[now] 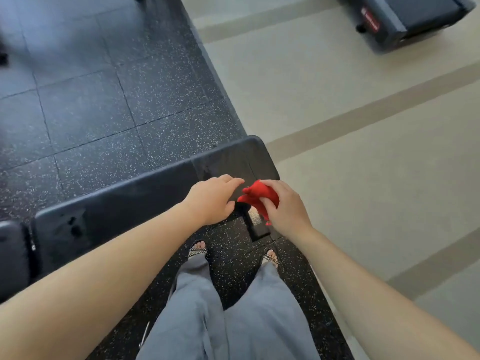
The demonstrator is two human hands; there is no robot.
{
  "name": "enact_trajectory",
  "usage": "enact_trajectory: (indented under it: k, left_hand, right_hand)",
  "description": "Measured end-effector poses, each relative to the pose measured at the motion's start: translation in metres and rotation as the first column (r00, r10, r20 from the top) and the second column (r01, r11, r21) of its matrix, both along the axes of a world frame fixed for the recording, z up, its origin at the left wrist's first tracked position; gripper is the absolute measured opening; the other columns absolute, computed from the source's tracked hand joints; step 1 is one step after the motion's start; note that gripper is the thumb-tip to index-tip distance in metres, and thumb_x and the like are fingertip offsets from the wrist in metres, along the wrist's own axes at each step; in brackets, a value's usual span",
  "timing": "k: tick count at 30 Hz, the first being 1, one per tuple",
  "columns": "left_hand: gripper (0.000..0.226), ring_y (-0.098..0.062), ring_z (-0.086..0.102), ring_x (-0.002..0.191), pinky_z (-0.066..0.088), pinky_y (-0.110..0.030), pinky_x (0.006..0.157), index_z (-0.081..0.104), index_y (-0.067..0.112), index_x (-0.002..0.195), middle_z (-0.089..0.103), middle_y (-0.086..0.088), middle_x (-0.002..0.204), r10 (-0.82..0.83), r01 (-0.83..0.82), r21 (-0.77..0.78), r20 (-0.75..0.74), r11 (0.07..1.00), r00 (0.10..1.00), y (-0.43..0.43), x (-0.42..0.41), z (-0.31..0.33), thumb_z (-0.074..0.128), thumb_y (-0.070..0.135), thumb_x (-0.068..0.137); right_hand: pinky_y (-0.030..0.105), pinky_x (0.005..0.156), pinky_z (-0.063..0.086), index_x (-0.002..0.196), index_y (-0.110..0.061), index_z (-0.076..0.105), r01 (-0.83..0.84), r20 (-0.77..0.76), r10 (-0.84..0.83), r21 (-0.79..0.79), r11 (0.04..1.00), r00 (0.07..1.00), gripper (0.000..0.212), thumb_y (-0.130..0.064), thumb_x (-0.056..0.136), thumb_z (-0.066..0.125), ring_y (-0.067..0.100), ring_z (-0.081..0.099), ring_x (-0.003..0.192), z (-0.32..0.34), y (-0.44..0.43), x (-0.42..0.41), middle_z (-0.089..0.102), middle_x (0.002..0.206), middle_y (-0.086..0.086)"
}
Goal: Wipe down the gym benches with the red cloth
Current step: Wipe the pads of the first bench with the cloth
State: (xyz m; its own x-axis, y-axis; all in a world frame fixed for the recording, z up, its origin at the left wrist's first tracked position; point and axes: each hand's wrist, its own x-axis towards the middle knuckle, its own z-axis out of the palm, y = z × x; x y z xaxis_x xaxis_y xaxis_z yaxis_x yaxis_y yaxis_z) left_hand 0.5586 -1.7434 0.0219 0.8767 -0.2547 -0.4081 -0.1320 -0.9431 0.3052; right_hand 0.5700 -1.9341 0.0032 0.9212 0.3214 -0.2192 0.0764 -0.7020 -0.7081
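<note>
From the head camera, looking down, a person is standing at the right end of a long black padded bench (pixel 130 201) that is running across the frame from lower left to centre right.

The right hand (pixel 285 206) is hovering over that end of the bench, and its fingers (pixel 270 184) are curling round the red cloth (pixel 255 197), holding it bunched into a wad. A loose corner of the cloth is hanging down below the hand. Whether the cloth is touching the bench pad cannot be told.

The left hand (pixel 213 198) is hanging just beside the cloth, palm down above the bench edge. Its fingers (pixel 233 181) are lying relaxed and lightly bent, grasping nothing, with the index tip very near the wad.

Below the hands, a dark base foot (pixel 257 227) of the bench is sitting on the black speckled rubber floor (pixel 104 100). The person is wearing grey trousers (pixel 233 320) and open sandals (pixel 198 249), and is standing on the rubber.

To the right, a pale floor (pixel 337 126) with darker stripes is stretching away. Another dark piece of gym equipment (pixel 415 19) with a red label is showing at the top right corner, well apart from the hands.
</note>
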Motion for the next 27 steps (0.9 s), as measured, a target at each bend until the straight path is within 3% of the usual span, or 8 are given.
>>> enact_trajectory:
  k: [3,9,13,17,20,22,24,27]
  left_hand:
    - [0.055,-0.022,0.047,0.124,0.047,-0.039,0.087,0.026,0.027,0.145,0.038,0.003,0.144,0.069,-0.068,0.061,-0.021,0.996,0.997,-0.016,0.011,-0.016,0.044,0.03,0.093]
    - [0.054,-0.02,0.048,0.123,0.048,-0.039,0.089,0.03,0.028,0.143,0.039,0.005,0.143,0.22,-0.22,0.037,-0.006,0.975,0.975,-0.025,0.038,-0.058,0.046,0.03,0.092]
    - [0.053,-0.02,0.046,0.125,0.046,-0.038,0.089,0.031,0.028,0.143,0.04,0.006,0.143,0.275,-0.275,0.02,0.003,0.961,0.962,-0.027,0.063,-0.111,0.046,0.028,0.092]
    - [0.051,-0.022,0.046,0.122,0.045,-0.039,0.09,0.036,0.027,0.141,0.042,0.005,0.14,0.296,-0.296,-0.013,0.066,0.955,0.953,-0.029,0.093,-0.179,0.048,0.027,0.091]
    - [0.05,-0.022,0.045,0.124,0.044,-0.038,0.094,0.04,0.023,0.139,0.043,0.003,0.14,0.318,-0.315,-0.042,0.145,0.948,0.937,-0.027,0.104,-0.234,0.051,0.027,0.09]
    - [0.051,-0.021,0.04,0.13,0.039,-0.036,0.1,0.043,0.02,0.138,0.042,0.001,0.142,0.317,-0.312,-0.056,0.186,0.948,0.93,-0.027,0.103,-0.268,0.053,0.027,0.089]
    - [0.052,-0.02,0.031,0.137,0.033,-0.039,0.108,0.042,0.019,0.14,0.038,-0.001,0.147,0.296,-0.294,-0.043,0.225,0.955,0.928,-0.028,0.099,-0.297,0.052,0.03,0.091]
    - [0.055,-0.018,0.013,0.145,0.019,-0.046,0.114,0.029,0.023,0.146,0.021,0.004,0.156,0.289,-0.298,-0.002,0.257,0.954,0.922,-0.029,0.096,-0.329,0.044,0.038,0.094]
  right_hand:
    - [0.019,0.091,0.038,0.115,-0.022,0.059,-0.077,-0.016,0.077,0.031,0.997,0.997,0.027,-0.014,0.089,0.057,0.013,0.054,0.106,-0.016,-0.019,0.025,0.06,0.115,-0.004]
    - [0.02,0.094,0.039,0.118,-0.018,0.058,-0.133,0.033,0.133,0.027,0.991,0.991,0.032,-0.01,0.088,0.057,0.014,0.054,0.108,-0.06,-0.029,0.081,0.059,0.117,-0.002]
    - [0.027,0.088,0.046,0.117,-0.017,0.059,-0.11,0.093,0.105,0.05,0.993,0.99,0.031,-0.009,0.087,0.057,0.016,0.055,0.106,-0.117,-0.025,0.124,0.06,0.117,-0.001]
    - [0.02,0.084,0.039,0.116,-0.015,0.059,-0.155,0.212,0.151,0.004,0.988,0.965,0.033,-0.007,0.084,0.058,0.021,0.056,0.104,-0.188,-0.014,0.153,0.061,0.116,0.002]
    - [0.035,0.095,0.044,0.121,-0.014,0.056,-0.284,0.188,0.299,-0.103,0.953,0.935,0.04,-0.013,0.081,0.06,0.026,0.053,0.111,-0.249,-0.011,0.152,0.056,0.123,0.005]
    - [0.046,0.101,0.04,0.13,-0.016,0.049,-0.331,0.156,0.371,-0.232,0.915,0.916,0.053,-0.031,0.082,0.062,0.025,0.044,0.125,-0.283,-0.014,0.142,0.046,0.136,0.004]
    - [0.047,0.112,0.026,0.141,-0.019,0.034,-0.302,0.184,0.372,-0.323,0.897,0.91,0.066,-0.048,0.084,0.051,0.022,0.025,0.139,-0.308,-0.016,0.137,0.028,0.15,0.001]
    - [0.047,0.115,0.008,0.149,-0.022,0.011,-0.264,0.191,0.338,-0.33,0.906,0.922,0.072,-0.056,0.09,0.036,0.019,0.0,0.145,-0.331,-0.013,0.138,0.003,0.157,-0.003]
